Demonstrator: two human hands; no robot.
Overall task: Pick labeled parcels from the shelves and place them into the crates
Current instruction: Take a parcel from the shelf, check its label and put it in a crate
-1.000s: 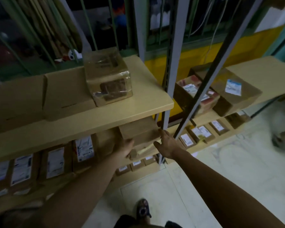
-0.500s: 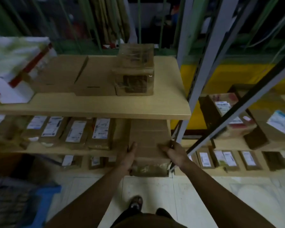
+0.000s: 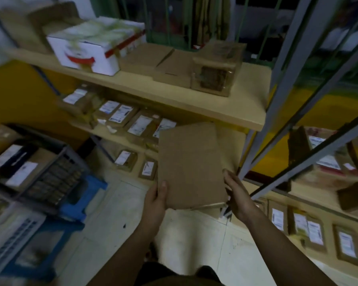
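A plain brown cardboard parcel (image 3: 189, 164) is out in front of the shelves, held between both hands with no label showing on its top face. My left hand (image 3: 156, 198) grips its near left edge, thumb on top. My right hand (image 3: 237, 195) holds its near right edge. A grey crate (image 3: 56, 176) at the left holds labeled parcels; it sits on a blue crate (image 3: 85, 195). Several labeled parcels (image 3: 140, 124) lie on the middle shelf behind the held parcel.
The top shelf board (image 3: 174, 98) carries a white box (image 3: 91, 50), flat brown boxes and a tape-wrapped box (image 3: 215, 73). Grey metal uprights (image 3: 277, 79) stand at the right, with more labeled parcels on the shelves beyond. Pale tiled floor lies below.
The parcel has come out of the middle shelf toward me in both hands. The view has swung left, and the crates have come into sight.
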